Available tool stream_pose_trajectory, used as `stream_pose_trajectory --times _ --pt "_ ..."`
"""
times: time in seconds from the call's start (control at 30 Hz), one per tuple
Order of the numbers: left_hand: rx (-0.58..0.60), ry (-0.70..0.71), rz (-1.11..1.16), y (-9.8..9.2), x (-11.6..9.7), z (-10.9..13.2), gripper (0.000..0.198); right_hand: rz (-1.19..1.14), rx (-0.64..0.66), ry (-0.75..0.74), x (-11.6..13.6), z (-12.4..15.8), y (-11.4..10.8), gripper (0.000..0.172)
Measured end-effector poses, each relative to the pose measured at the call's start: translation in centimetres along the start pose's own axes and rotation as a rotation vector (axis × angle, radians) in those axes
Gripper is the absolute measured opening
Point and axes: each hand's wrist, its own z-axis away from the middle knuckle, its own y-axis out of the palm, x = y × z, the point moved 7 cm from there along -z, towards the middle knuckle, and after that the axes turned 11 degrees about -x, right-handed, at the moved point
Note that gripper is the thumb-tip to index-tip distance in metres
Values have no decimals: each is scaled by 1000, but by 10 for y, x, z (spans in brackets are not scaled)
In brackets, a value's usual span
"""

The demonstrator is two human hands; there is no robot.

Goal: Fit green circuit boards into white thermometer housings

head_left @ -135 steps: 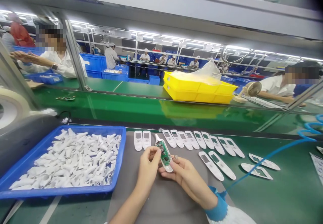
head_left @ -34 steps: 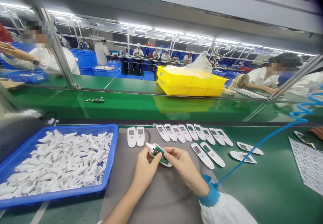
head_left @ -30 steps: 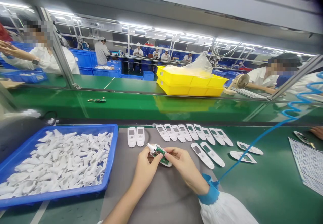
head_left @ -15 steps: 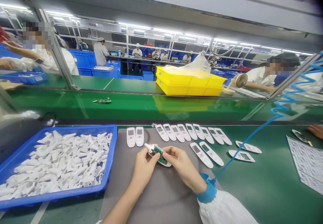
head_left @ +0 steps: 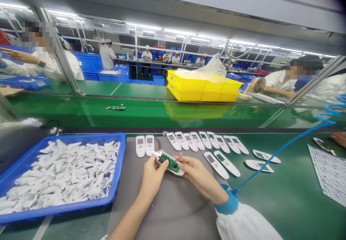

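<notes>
My left hand (head_left: pixel 154 175) and my right hand (head_left: pixel 197 177) together hold a white plastic device casing (head_left: pixel 173 169) in front of me. A green circuit board (head_left: pixel 171 164) lies in it, facing up. The casing's narrow white tip (head_left: pixel 156 154) points left, past my left fingers. My right fingers pinch its wider end. A tiny part with a thin red wire (head_left: pixel 180 155) sits just above that end. Several white casing shells (head_left: pixel 205 140) lie in a row beyond my hands, and a pair of white front covers (head_left: pixel 144 146) lies to their left.
A blue tray (head_left: pixel 120 160) heaped with white plastic parts stands at my left, on a grey mat (head_left: pixel 162 214). A blue coiled air hose (head_left: pixel 325 121) crosses the green bench. A co-worker's hand (head_left: pixel 339 139) is at the right, near a printed sheet (head_left: pixel 328 173).
The casing has turned from steeply tilted to nearly level, tip to the left. A small circuit board on the far conveyor has moved right.
</notes>
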Motion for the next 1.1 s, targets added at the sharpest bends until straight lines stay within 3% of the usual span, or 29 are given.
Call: stream_pose_trajectory --times 0.33,0.47,0.57,0.67,0.83,0.97,1.1 --pt "-51 -47 71 -3 -2 -2 40 292 -60 24 -9 -5 -21 24" --pt "-50 -64 88 -3 -1 -2 39 38 35 117 -13 -4 -13 22" --pt "-109 -90 80 -7 2 -3 48 -177 -22 208 -10 -14 -14 17" --pt "-132 -96 76 -9 3 -3 54 -182 -111 205 3 -43 -20 15" --pt "-111 -88 66 -8 4 -2 54 -45 -210 138 30 -121 -22 16" --pt "-92 -79 55 -7 3 -1 52 128 -346 113 33 -178 -27 22" --pt "-76 -81 56 -5 4 -1 46 333 -433 71 30 -205 -37 24"
